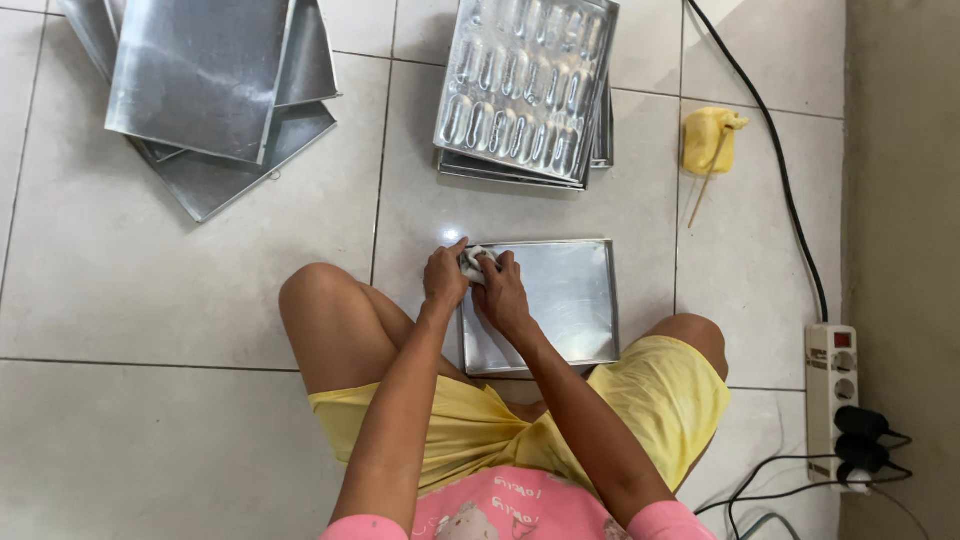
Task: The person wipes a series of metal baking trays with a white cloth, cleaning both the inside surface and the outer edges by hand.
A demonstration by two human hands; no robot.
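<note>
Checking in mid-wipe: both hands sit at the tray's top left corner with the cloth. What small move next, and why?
Probably draw the cloth rightward along the tray: both the left hand and right hand bunch at one corner, the rest lies beyond them.

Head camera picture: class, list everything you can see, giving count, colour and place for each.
flat tray: one, silver, floor between the knees
cloth: one, white, at that tray's top left corner
stacked flat trays: several, silver, top left
moulded trays: a stack, silver, top centre
tub: one, yellow, with a stick, right of the moulds
power strip: one, white, right edge, black plugs
cable: black, right
left hand: on the cloth
right hand: on the cloth
</note>
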